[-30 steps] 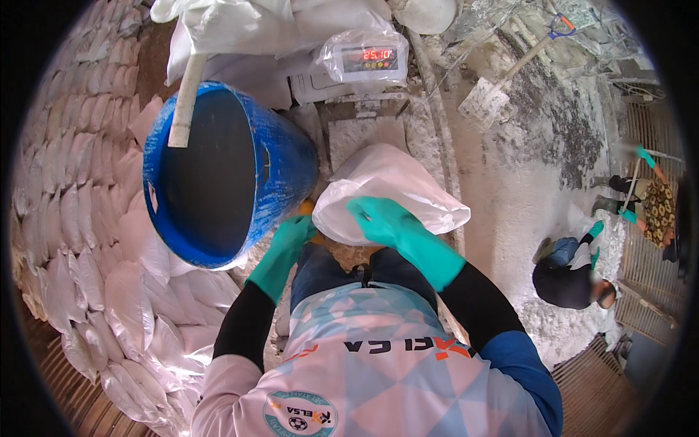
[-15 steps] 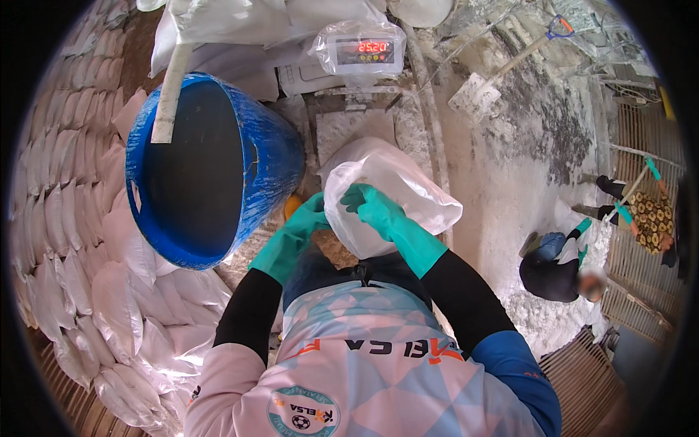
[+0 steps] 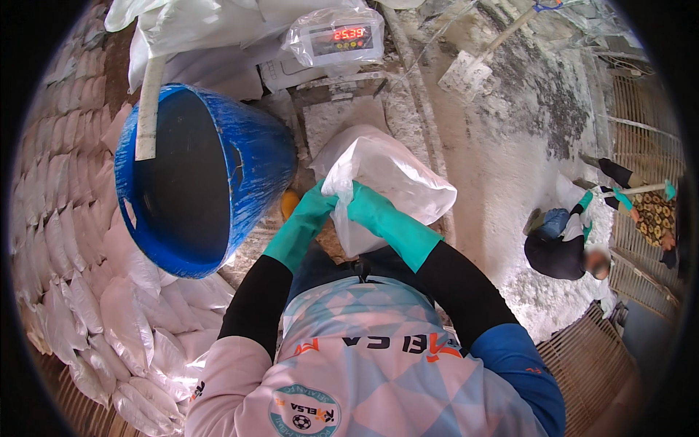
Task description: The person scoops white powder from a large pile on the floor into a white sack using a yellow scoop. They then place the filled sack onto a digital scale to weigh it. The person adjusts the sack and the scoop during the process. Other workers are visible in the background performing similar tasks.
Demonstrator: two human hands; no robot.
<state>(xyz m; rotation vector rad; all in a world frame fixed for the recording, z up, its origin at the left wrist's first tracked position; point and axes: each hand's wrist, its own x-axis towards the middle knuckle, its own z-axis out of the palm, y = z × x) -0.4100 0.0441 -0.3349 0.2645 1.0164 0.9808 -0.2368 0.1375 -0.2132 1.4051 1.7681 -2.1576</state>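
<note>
A white plastic sack (image 3: 397, 171) stands upright in front of me, its mouth gaping to the right. My left hand (image 3: 314, 206), in a green rubber glove, pinches the near left part of the sack's rim. Close beside it, my right hand (image 3: 368, 207) in a matching glove closes on the same gathered edge, its fingertips partly hidden by the plastic. The inside of the sack is mostly out of sight. Just beyond the sack lies a flat, white-dusted plate (image 3: 346, 116).
A large blue tub (image 3: 266, 156) leans at my left, with a pale bar over its rim. Stacked white sacks (image 3: 124, 306) fill the far left. A plastic-wrapped digital display (image 3: 338, 40) stands ahead. Right are a shovel (image 3: 470, 73), white powder and two other people (image 3: 561, 251).
My right hand has moved from inside the sack's mouth to its rim and closed there beside my left. The rim is now bunched together, and the display's red digits differ.
</note>
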